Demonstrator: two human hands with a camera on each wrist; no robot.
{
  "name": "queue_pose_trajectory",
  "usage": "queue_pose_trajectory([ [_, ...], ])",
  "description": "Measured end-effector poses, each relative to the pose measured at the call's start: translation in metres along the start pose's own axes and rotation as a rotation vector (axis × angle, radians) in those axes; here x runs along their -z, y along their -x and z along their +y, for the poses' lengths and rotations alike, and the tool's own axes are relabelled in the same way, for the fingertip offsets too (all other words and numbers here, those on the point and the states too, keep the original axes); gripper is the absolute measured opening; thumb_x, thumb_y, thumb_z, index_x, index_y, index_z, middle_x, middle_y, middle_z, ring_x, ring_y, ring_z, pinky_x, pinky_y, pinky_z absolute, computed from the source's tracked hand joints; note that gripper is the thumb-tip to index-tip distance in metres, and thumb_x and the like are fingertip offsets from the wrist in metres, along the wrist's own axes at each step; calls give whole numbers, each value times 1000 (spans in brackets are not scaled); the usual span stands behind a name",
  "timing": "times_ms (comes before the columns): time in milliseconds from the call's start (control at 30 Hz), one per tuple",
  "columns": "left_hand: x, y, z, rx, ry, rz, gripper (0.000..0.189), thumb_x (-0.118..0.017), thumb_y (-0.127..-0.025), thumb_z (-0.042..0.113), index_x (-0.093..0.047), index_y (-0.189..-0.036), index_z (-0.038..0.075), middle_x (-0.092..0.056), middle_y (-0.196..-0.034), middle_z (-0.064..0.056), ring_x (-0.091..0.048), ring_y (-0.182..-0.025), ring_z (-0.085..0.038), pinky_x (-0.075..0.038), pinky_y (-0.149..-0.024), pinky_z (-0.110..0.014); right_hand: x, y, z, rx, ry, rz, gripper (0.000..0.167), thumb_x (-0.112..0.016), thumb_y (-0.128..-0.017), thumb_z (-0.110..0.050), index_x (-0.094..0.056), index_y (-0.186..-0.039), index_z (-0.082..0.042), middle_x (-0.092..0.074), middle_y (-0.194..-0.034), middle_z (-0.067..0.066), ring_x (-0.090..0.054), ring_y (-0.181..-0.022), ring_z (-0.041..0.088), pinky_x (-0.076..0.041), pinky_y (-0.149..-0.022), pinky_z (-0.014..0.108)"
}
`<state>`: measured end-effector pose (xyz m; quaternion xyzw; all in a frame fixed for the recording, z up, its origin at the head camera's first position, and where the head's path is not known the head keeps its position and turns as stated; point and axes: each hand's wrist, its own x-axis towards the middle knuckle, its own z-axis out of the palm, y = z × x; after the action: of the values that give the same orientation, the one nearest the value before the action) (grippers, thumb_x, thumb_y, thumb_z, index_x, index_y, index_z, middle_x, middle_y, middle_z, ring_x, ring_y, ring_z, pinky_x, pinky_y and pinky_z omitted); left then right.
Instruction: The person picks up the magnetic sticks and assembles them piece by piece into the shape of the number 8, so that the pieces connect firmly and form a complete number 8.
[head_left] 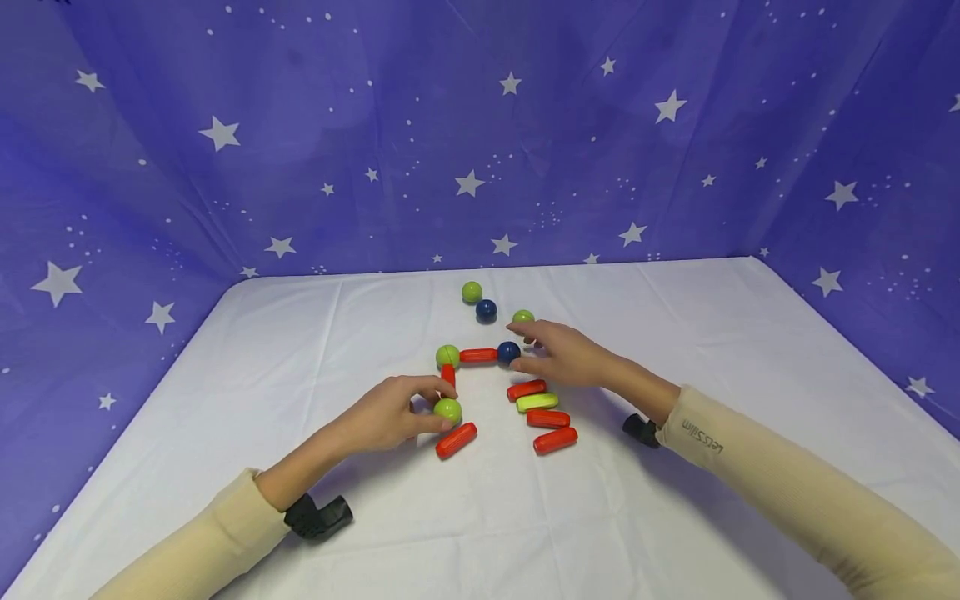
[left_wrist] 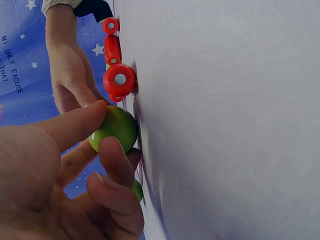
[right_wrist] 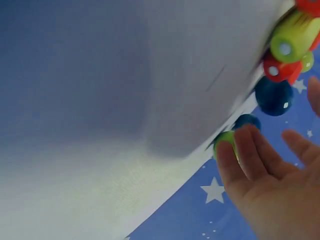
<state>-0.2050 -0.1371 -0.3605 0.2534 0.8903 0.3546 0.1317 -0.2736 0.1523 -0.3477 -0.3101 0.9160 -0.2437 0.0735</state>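
With thumb and fingers, my left hand pinches a green ball, which shows close up in the left wrist view. A red magnetic rod runs from that ball to a second green ball. From there another red rod reaches a dark blue ball, forming a corner. My right hand hovers beside the blue ball, its fingers spread and holding nothing; whether the thumb touches the ball, I cannot tell. Its fingertips partly cover a loose green ball.
Behind the corner piece lie a green ball and a blue ball. A loose red rod rests by my left fingers. Nearer my right arm are red rods and a yellow-green rod. A starry blue curtain borders the white-clothed table.
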Motion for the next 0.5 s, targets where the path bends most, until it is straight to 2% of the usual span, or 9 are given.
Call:
queue_pose_trajectory([
  [67,0,0,0,1,-1,0,35,-76,-88,23,-67,-120,16,-65,-102,-1,-52,-58,-16,-43,-52,-27,1,5,-2,0,-22,42,61,-68,-94,-27,-46,-145,-3,-58,-133,15,-57,-113,28,-49,-93,43],
  [167,0,0,1,3,0,3,34,-77,-87,23,-68,-120,15,-65,-102,-1,-52,-58,-16,-41,-51,-27,1,14,-6,11,-35,66,48,-70,-92,-23,-57,-134,-3,-65,-117,9,-59,-101,24,-51,-85,38],
  [300,0,1,1,1,5,10,34,-77,-87,23,-68,-119,15,-65,-101,-1,-51,-56,-15,-41,-50,-27,-3,25,-10,27,-40,16,31,-72,-91,-19,-69,-119,-5,-66,-99,-2,-58,-89,16,-50,-78,32],
  [500,0,2,1,11,38,7,36,-78,-87,22,-68,-120,13,-65,-103,-3,-54,-55,-16,-44,-50,-28,-8,31,-11,35,-19,-26,25,-72,-92,-16,-72,-116,-7,-65,-96,-6,-56,-85,13,-49,-76,29],
])
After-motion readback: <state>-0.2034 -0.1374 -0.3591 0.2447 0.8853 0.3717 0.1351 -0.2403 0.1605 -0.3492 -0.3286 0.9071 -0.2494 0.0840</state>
